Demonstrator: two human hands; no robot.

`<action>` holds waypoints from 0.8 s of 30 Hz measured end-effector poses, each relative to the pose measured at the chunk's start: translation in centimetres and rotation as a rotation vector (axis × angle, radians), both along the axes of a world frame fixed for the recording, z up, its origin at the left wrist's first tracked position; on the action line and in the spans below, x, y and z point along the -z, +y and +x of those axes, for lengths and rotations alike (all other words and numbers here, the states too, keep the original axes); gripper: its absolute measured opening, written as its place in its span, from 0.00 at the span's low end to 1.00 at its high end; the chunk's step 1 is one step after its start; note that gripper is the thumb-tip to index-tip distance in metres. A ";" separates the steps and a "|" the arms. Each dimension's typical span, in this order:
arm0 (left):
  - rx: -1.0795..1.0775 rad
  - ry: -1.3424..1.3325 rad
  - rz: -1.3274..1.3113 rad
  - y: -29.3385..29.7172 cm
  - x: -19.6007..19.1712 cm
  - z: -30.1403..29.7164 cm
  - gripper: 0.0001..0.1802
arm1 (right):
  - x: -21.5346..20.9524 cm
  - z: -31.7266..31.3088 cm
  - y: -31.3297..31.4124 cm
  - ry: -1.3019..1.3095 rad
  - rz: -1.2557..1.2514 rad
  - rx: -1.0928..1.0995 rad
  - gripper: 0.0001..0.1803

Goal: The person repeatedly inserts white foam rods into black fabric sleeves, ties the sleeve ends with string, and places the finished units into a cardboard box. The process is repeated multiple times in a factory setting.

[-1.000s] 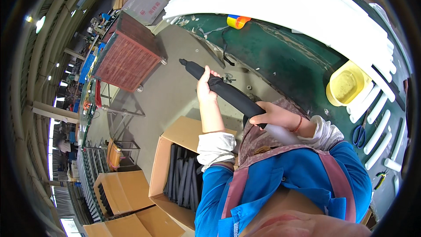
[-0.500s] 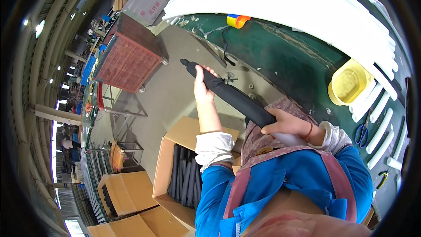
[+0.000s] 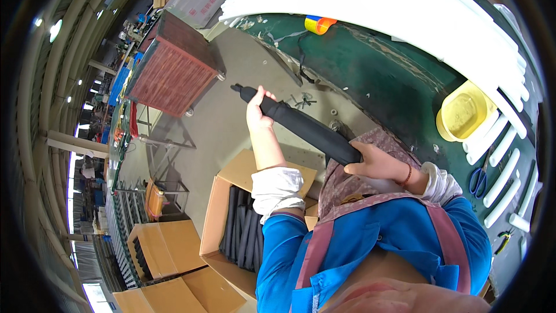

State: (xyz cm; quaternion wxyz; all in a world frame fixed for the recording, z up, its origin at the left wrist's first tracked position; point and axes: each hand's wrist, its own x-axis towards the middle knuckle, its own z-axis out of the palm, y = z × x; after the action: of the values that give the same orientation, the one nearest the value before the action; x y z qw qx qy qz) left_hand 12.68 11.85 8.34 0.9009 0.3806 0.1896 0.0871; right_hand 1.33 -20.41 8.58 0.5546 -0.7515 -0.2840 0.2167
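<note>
Left hand (image 3: pixel 258 114) and right hand (image 3: pixel 379 165) curl closed around a black tube (image 3: pixel 307 130).

A yellow tub (image 3: pixel 443 124) sits on a green desk (image 3: pixel 376 72), blue-handled scissors (image 3: pixel 478 181) lying nearby and yellow-and-black pliers (image 3: pixel 503 241) farther off at lower right. A roll (image 3: pixel 313 25) in yellow, blue and orange rests toward the desk's far end, and a black strap (image 3: pixel 302 65) hangs at its edge. Across the grey floor (image 3: pixel 234 52), a reddish-brown cabinet (image 3: pixel 171 69) stands on casters (image 3: pixel 189 113), with a pale grey box (image 3: pixel 194 3) marked in red behind it. Brown cartons (image 3: pixel 174 246) occupy the lower left. Lamps (image 3: pixel 55 31) shine along the ceiling (image 3: pixel 35 93).
</note>
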 end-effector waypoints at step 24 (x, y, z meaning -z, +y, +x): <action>0.014 -0.199 -0.119 -0.1 -2.1 3.7 0.15 | -5.2 3.0 1.3 0.960 0.262 -0.162 0.14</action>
State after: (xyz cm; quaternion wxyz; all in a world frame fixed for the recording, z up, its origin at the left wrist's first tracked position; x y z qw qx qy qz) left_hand 16.33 11.77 10.41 0.9368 0.3174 0.1014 0.1066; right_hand 4.37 -19.12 13.76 0.6938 -0.4666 -0.0793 0.5429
